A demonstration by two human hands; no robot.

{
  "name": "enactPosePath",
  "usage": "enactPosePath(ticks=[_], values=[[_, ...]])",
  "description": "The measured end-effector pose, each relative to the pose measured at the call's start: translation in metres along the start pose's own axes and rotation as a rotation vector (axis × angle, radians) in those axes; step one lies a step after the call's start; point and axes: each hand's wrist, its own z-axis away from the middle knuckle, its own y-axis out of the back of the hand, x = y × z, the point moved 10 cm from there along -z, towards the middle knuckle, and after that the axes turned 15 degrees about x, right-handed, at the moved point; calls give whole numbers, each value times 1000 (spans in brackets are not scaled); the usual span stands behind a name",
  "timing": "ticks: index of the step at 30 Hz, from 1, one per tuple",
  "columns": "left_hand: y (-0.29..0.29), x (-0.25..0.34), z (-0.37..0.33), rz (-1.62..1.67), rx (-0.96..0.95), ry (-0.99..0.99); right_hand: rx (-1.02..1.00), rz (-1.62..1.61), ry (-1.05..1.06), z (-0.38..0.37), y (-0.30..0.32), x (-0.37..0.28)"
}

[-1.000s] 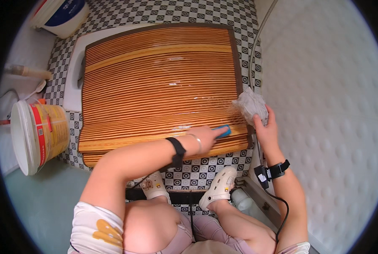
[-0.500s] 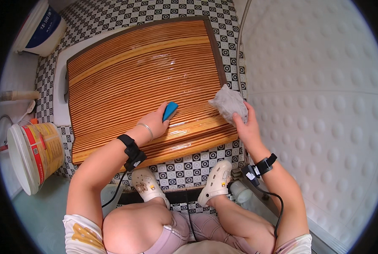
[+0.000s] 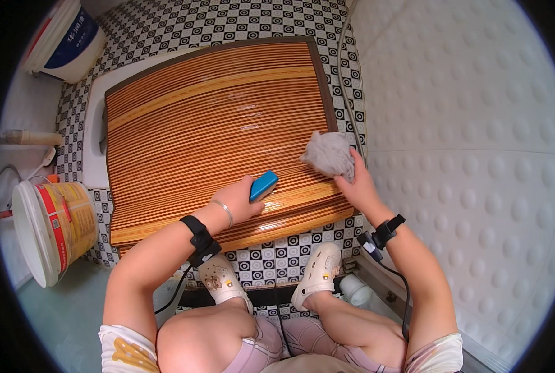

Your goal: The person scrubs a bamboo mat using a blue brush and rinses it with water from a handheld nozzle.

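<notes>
A striped brown bamboo mat (image 3: 215, 124) with a dark border lies in front of me, its surface glossy as if wet. My left hand (image 3: 239, 198) grips a blue scrub brush (image 3: 264, 185) against the near part of the mat; the bristles are mostly hidden. Near the mat's right edge, my right hand (image 3: 359, 189) holds a crumpled grey cloth (image 3: 329, 153), fingers and thumb closed on its near right side. The cloth rests on or just above the mat; I cannot tell which.
A white board (image 3: 94, 133) shows under the mat's left side. An open bucket (image 3: 72, 224) lies tilted at the left, and another bucket (image 3: 72, 43) stands far left. A hose (image 3: 346, 87) runs along the white wall (image 3: 451, 149). Patterned tiles (image 3: 271, 248) surround the mat.
My left hand has moved a little to the right and nearer with the brush. My right hand has shifted slightly left over the mat with the cloth. The whole view has tilted slightly.
</notes>
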Motion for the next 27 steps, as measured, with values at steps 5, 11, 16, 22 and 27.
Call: enactPosePath(ticks=[5,11,16,22,27], values=[[-22,38,41,-138,75,-336,161,-11,0,-21,25,16],[-121,34,90,-263,-122,-660,94,-56,-8,-14,16,1],[-116,41,70,-129,-285,-336,34,-139,-79,-7,5,-4],[-141,33,64,-56,-389,-283,-38,-299,-81,-11,-20,-21],[-115,21,45,-8,-198,-244,-65,-323,-71,-13,-37,-36]])
